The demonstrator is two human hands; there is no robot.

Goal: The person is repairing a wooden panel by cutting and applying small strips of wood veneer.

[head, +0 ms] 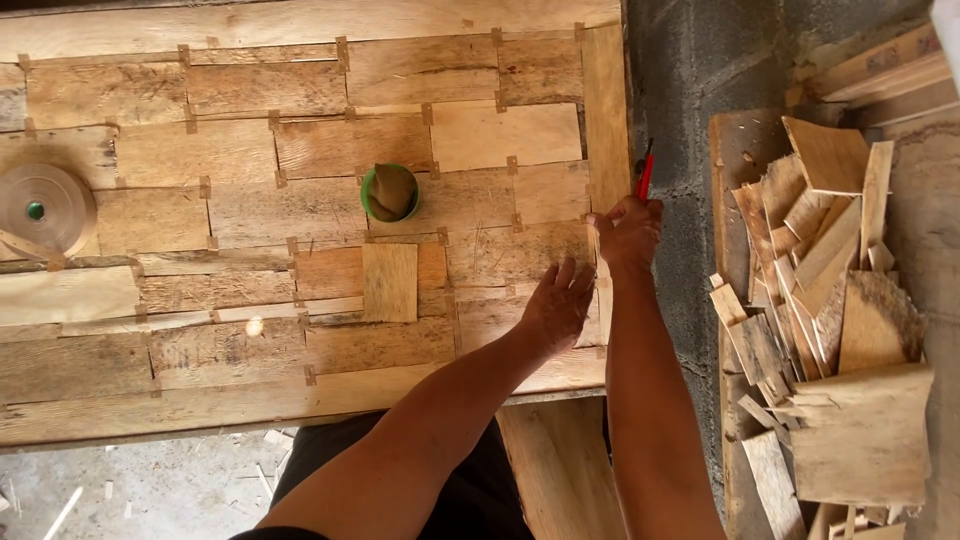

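1. The left hand [557, 305] lies flat, fingers spread and open, pressing on the patched veneer sheet [300, 230] near its right end.
2. The right hand [628, 232] is closed around a red-handled cutter [645, 172], held at the right edge of the sheet, just beside the left hand; the red tip sticks up above the knuckles, and the blade itself is hidden.
3. The veneer sheet covers most of the tabletop [560, 375] and is made of many thin wood pieces joined edge to edge, with small brown tape squares [291, 245] at the seams.
4. A narrow vertical strip [605, 110] runs along the sheet's right edge, where the right hand works.
5. A loose rectangular veneer patch [389, 283] lies on the sheet near its middle, well to the left of the left hand.
6. A green cup [391, 192] stands on the sheet just above that patch, with a brown roll of material inside it.
7. A large roll of brown tape [42, 210] sits at the far left of the sheet, well apart from both hands.
8. To the right, beyond a grey block wall [690, 80], a heap of veneer offcuts [820, 290] lies piled on boards.
9. Below the tabletop, small wood chips lie scattered on the grey floor [150, 490].
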